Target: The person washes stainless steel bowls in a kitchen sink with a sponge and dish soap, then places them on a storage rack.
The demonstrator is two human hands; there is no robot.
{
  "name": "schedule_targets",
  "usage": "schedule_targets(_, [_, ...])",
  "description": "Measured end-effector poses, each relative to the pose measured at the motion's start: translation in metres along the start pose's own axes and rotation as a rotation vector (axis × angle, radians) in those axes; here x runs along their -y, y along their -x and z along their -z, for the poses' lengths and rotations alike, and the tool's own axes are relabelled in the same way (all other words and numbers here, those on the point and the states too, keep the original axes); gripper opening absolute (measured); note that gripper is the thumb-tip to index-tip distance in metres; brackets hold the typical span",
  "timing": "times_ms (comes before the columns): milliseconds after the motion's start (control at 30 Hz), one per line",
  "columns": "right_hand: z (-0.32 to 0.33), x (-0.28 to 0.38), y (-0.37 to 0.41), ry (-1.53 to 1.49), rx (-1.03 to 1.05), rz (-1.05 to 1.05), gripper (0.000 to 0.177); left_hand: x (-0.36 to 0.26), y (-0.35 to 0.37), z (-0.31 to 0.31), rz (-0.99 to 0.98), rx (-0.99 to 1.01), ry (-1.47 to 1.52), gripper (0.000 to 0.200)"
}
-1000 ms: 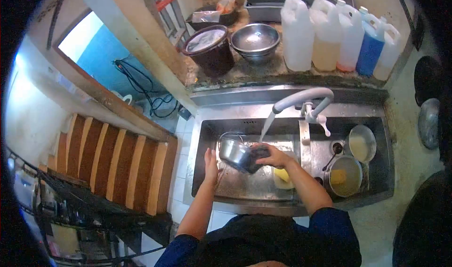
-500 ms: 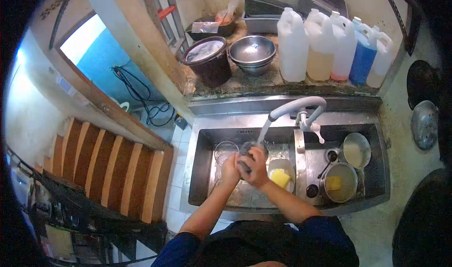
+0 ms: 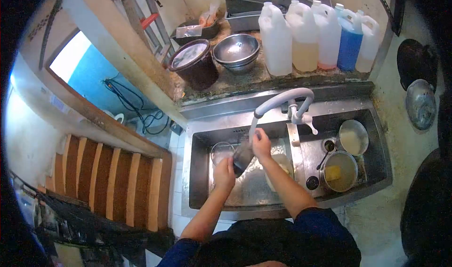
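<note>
A dark, blurred object (image 3: 242, 158) is held over the left basin of the steel sink (image 3: 254, 202), below the spout of the white faucet (image 3: 282, 97). My left hand (image 3: 224, 173) grips its lower left end. At its upper right, my right hand (image 3: 261, 144) is closed close to the running water, with the fingers partly hidden. A round clear dish (image 3: 221, 150) lies behind my left hand. Under my right forearm is a pale container (image 3: 285, 165), partly covered by the arm.
The right basin holds a metal bowl with cloudy liquid (image 3: 354, 137), a round container with a yellow sponge (image 3: 333, 173) and a dark ladle (image 3: 328, 147). Behind the sink stand several jugs (image 3: 276, 41), steel bowls (image 3: 236, 50) and a brown bucket (image 3: 195, 67). Stairs (image 3: 108, 182) are at the left.
My hands have moved apart, the right one up toward the spout and the left one slightly down and left. The dark object now shows between them. The view has shifted, and the left basin's yellow sponge is hidden.
</note>
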State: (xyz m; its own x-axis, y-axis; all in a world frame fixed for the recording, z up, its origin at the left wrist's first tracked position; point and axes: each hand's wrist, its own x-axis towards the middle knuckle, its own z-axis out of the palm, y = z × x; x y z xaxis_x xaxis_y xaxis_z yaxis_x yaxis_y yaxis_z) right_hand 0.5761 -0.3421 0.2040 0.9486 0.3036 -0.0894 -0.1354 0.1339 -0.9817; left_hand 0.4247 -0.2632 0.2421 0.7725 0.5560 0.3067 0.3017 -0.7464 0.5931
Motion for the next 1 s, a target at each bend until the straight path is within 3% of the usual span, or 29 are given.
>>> schedule_targets(33, [0.0, -0.03, -0.017, 0.026, 0.007, 0.087, 0.013, 0.001, 0.003, -0.002, -0.088, -0.008, -0.022, 0.032])
schedule_targets(133, [-0.029, 0.022, 0.043, 0.412, -0.091, 0.825, 0.017, -0.008, -0.009, -0.003, 0.132, -0.12, 0.245, 0.031])
schedule_targets(200, [-0.034, 0.034, 0.086, 0.65, 0.168, 0.961, 0.024, 0.02, -0.006, -0.02, 0.349, -0.1, 0.919, 0.035])
schedule_targets(267, [-0.022, 0.019, 0.085, 0.596, 0.247, 1.084, 0.031, 0.026, -0.009, -0.015, 0.655, -0.024, 1.491, 0.04])
schedule_targets(300, [-0.014, 0.006, 0.085, 0.563, 0.289, 1.137, 0.035, 0.023, -0.004, -0.01, 0.626, 0.016, 1.434, 0.048])
schedule_targets(367, [0.02, -0.038, 0.078, 0.603, 0.359, 1.302, 0.037, 0.018, -0.002, 0.001, 0.777, -0.074, 1.504, 0.05])
schedule_targets(400, [0.025, -0.041, 0.073, 0.527, 0.375, 1.185, 0.037, 0.018, -0.005, 0.003, 0.847, -0.123, 1.548, 0.051])
schedule_targets(433, [0.031, -0.044, 0.069, 0.443, 0.383, 1.07, 0.037, 0.046, 0.0, -0.007, 0.765, -0.063, 1.573, 0.053])
schedule_targets(467, [0.034, -0.032, 0.074, 0.266, 0.361, 0.736, 0.036, 0.051, 0.001, -0.007, 0.75, -0.052, 1.539, 0.052])
schedule_targets(533, [0.038, -0.035, 0.049, 0.275, 0.048, 0.915, 0.032, 0.057, 0.01, -0.006, 0.727, -0.024, 1.47, 0.051])
schedule_targets(600, [0.029, -0.029, 0.03, -0.102, 0.026, 0.286, 0.027, 0.058, 0.01, -0.004, 0.775, -0.02, 1.372, 0.047])
schedule_targets(633, [0.023, -0.023, 0.025, -0.008, 0.074, 0.367, 0.025, 0.057, 0.009, -0.004, 0.792, -0.018, 1.326, 0.045])
schedule_targets(733, [-0.005, 0.014, 0.036, 0.344, 0.224, 0.603, 0.016, 0.045, 0.012, -0.009, 0.61, 0.232, 0.639, 0.039])
schedule_targets(767, [-0.008, 0.033, 0.047, 0.54, 0.373, 0.681, 0.014, 0.043, 0.015, -0.012, 0.631, 0.173, 0.735, 0.04])
schedule_targets(833, [-0.021, 0.031, 0.081, 0.689, 0.29, 0.983, 0.028, 0.041, 0.018, -0.017, 0.655, 0.056, 0.921, 0.041])
schedule_targets(900, [-0.008, 0.008, 0.099, 0.603, 0.463, 1.108, 0.035, 0.008, 0.005, -0.002, 0.789, -0.032, 1.297, 0.051])
schedule_targets(933, [0.008, -0.025, 0.102, 0.658, 0.491, 1.246, 0.037, 0.023, 0.001, -0.006, 0.931, -0.032, 1.355, 0.058])
schedule_targets(967, [0.024, -0.05, 0.095, 0.713, 0.521, 1.387, 0.039, 0.03, 0.0, -0.005, 0.923, -0.02, 1.47, 0.058])
schedule_targets(1000, [0.036, -0.047, 0.089, 0.586, 0.566, 1.083, 0.036, 0.037, 0.0, -0.003, 0.912, -0.012, 1.588, 0.059])
